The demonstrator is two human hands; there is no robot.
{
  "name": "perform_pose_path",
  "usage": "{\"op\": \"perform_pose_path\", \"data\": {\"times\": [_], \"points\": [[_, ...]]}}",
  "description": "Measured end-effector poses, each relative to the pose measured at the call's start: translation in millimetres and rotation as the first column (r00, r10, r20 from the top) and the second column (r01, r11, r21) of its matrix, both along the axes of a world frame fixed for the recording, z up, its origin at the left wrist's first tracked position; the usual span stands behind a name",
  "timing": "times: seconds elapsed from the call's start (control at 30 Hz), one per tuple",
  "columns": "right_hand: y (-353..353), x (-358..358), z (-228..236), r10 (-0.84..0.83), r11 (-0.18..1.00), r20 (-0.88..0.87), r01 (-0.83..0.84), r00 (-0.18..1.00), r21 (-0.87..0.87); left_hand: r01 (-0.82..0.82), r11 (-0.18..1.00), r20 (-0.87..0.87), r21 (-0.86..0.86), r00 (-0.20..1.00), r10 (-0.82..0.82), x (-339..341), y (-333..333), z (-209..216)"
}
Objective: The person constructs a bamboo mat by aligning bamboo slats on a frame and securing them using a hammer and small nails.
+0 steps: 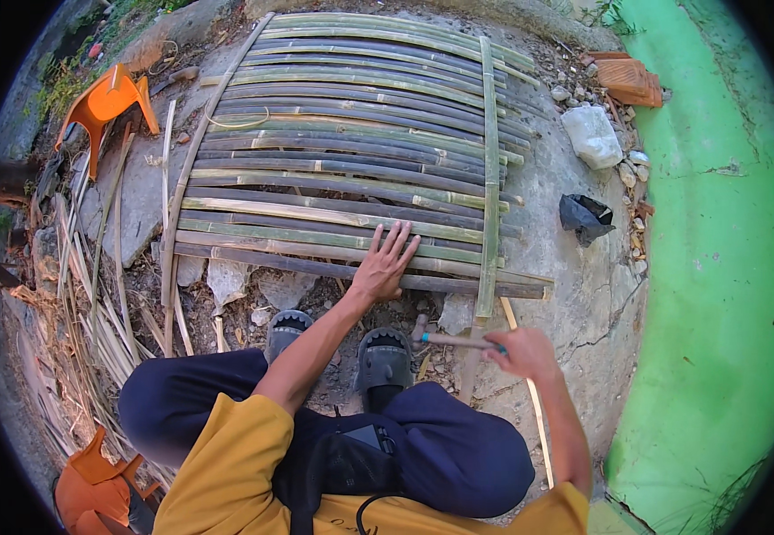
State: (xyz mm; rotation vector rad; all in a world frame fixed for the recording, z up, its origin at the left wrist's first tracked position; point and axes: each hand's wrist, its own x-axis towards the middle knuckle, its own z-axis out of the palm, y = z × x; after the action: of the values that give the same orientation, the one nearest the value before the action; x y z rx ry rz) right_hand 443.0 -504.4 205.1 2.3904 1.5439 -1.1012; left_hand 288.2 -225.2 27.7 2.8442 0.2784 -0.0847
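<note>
In front of me lies a panel of split bamboo slats point(315, 165), laid side by side and crossed by a strip near each end. My left hand point(385, 260) rests flat with fingers spread on the slats nearest me. Close to my right knee, my right hand point(524, 352) is wrapped round the handle of a hammer point(447, 340). The hammer's head points left, just short of the panel's near edge and above my shoe. The right-hand cross strip point(488, 192) runs over the slats and sticks out past the near edge.
An orange plastic chair point(108, 102) lies at the upper left. Loose bamboo strips point(88, 294) are heaped along the left. Roof tiles point(628, 82), a white bundle point(592, 136) and a black plastic bag point(586, 218) lie near the green wall point(708, 267) on the right.
</note>
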Motion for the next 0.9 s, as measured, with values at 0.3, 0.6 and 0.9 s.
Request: {"op": "perform_pose_path", "data": {"times": [0.3,0.6,0.9], "points": [[36,18,24,0.265,0.952,-0.029,-0.266,0.964,-0.152,0.022,0.998,-0.010,0.065,1.000,-0.021,1,-2,-1],[54,13,24,0.230,0.961,0.109,-0.208,0.967,-0.181,-0.002,1.000,0.124,0.031,0.992,-0.002,-2,-2,-10],[62,10,23,0.296,0.937,0.018,-0.286,0.955,-0.201,-0.007,1.000,0.169,0.013,0.986,0.005,0,1,-12]]}}
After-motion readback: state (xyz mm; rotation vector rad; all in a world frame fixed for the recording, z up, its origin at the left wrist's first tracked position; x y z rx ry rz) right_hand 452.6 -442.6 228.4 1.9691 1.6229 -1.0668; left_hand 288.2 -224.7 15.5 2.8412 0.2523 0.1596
